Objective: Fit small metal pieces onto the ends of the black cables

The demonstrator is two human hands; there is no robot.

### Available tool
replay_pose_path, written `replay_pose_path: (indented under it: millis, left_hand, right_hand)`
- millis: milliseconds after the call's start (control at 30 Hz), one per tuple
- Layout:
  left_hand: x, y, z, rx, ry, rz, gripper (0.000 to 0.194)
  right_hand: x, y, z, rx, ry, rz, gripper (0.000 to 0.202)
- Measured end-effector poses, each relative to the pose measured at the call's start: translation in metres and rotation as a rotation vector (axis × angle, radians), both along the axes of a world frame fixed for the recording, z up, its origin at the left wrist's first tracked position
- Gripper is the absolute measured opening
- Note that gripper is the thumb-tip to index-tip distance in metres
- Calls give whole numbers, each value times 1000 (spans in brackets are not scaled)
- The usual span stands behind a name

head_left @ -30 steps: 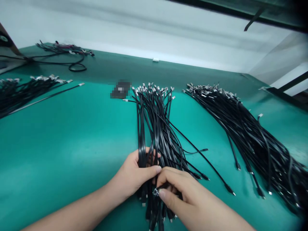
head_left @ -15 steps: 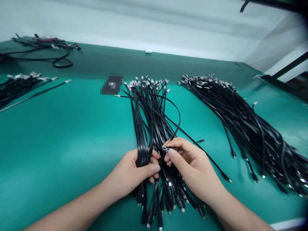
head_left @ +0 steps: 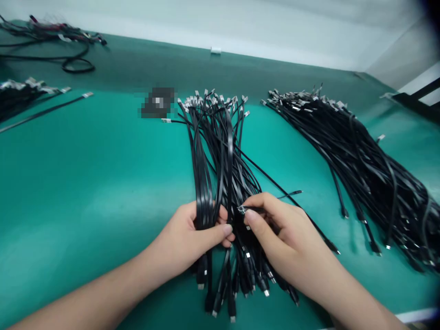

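My left hand (head_left: 206,233) is closed around several flat black cables (head_left: 204,192), its thumb pressed over another flat cable (head_left: 230,160) that runs up the pile's middle. Just to its right, my right hand (head_left: 275,229) pinches a small black thing with shiny metal tips (head_left: 241,210) between thumb and forefinger; its kind is unclear, and the rest is hidden by the fingers. Both hands are over the central pile of black cables (head_left: 237,183). Silvery plugs (head_left: 206,97) lie at its far end, and dark connectors (head_left: 232,311) point towards me below the hands.
A larger pile of black cables (head_left: 371,169) lies at right. More cables (head_left: 20,98) lie at left, with a tangled wire bundle (head_left: 62,32) behind them. A blurred dark patch (head_left: 158,103) is beside the central plugs. The table (head_left: 103,160) is green.
The cable that looped up from my right hand now runs straight down to my left thumb. My right hand has moved slightly away to the right. The view has tilted a little downward.
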State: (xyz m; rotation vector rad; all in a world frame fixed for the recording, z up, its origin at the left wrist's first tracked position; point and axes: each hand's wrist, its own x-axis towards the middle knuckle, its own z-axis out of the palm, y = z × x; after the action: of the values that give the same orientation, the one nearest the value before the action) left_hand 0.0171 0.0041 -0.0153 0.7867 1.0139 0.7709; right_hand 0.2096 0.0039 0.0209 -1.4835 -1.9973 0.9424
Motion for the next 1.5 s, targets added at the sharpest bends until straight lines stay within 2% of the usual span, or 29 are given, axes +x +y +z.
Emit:
replay_pose_path:
  millis: [400,800,1033,1333,1500]
  left_hand:
    - [2,0,6,-42,14,43,16]
    - [1,0,5,-9,39,30,13]
    - [2,1,3,33,55,-17,4]
    - [1,1,7,-61,14,-10,10]
    - [1,1,4,-39,-9,-8,8]
  right_hand:
    - [-1,-6,3,-18,-114,100,18]
    - [-3,-4,4,-6,-86,122,21]
    - [-1,-4,3,-21,-38,140,25]
    - [-3,-4,4,0,-62,63,22]
    - [-1,-3,7,34,-68,-16,15]
